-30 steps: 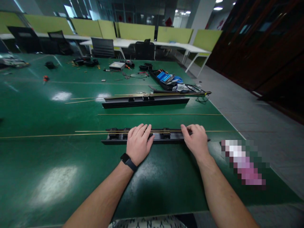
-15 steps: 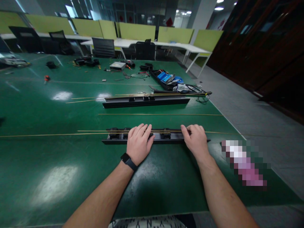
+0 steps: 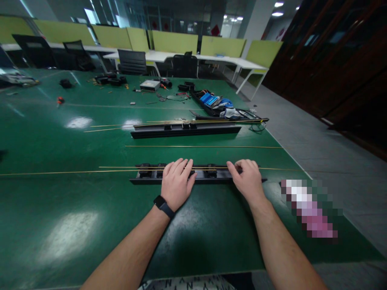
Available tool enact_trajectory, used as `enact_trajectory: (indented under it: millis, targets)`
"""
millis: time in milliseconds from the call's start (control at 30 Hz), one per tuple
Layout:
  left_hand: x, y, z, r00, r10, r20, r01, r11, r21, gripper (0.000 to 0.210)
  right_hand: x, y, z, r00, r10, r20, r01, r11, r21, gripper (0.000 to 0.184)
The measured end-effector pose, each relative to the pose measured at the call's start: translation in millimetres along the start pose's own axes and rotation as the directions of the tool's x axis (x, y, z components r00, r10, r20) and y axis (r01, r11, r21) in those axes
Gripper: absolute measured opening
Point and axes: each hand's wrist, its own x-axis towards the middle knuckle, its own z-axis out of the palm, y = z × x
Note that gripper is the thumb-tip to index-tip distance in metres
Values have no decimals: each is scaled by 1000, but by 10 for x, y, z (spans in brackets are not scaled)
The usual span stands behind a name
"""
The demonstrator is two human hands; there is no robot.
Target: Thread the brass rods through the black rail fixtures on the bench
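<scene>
A long black channel-shaped rail [image 3: 198,181] lies crosswise before me, with several black blocks [image 3: 211,170] inside it. Thin brass rods [image 3: 75,172] run lengthwise over the blocks and stick out past both rail ends. My left hand [image 3: 177,181] rests across the middle of the rail, palm down and fingers stretched over the rods; it is open and covers part of the blocks. Near the rail's right end, my right hand [image 3: 248,177] is closed with curled fingers around a rod, its thumb pointing left. The fingertips are partly hidden.
Beyond lies a second black rail [image 3: 187,131] with rods on top, and a single brass rod [image 3: 202,146] between the two rails. Further back are a black tray of blue packs [image 3: 211,99], a grey box [image 3: 150,85] and loose parts. A blurred-out object [image 3: 311,209] lies right, near the table edge.
My right hand has shifted slightly left along the rail, its thumb with it. My left hand and the rail stay in place.
</scene>
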Motion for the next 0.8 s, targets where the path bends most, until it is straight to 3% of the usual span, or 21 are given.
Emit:
enact_trajectory:
  millis: [800]
  targets:
    - [-7, -11, 8, 1000, -1, 12, 1, 1000, 17, 43, 19, 23, -2, 1000, 20, 24, -19, 1000, -18, 48]
